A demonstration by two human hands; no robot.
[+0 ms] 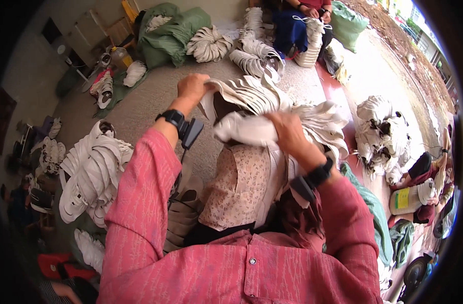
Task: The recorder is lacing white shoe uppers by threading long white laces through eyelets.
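Note:
My left hand (193,88) is closed on the far left end of a fanned row of cream-white shoe uppers (256,95). My right hand (288,133) grips a single white shoe upper (245,129), smeared by motion, just in front of that row. More nested uppers (323,120) spread out to the right, beyond my right wrist. All of these lie above my lap, where a floral cloth (236,185) covers my leg. The fingertips of both hands are partly hidden.
Stacked white uppers (92,172) stand at my left and another pile (382,133) at the right. Green sacks (175,38) and more stacks (210,44) are at the back. A co-worker (312,12) sits at the far side, another person (424,187) at the right.

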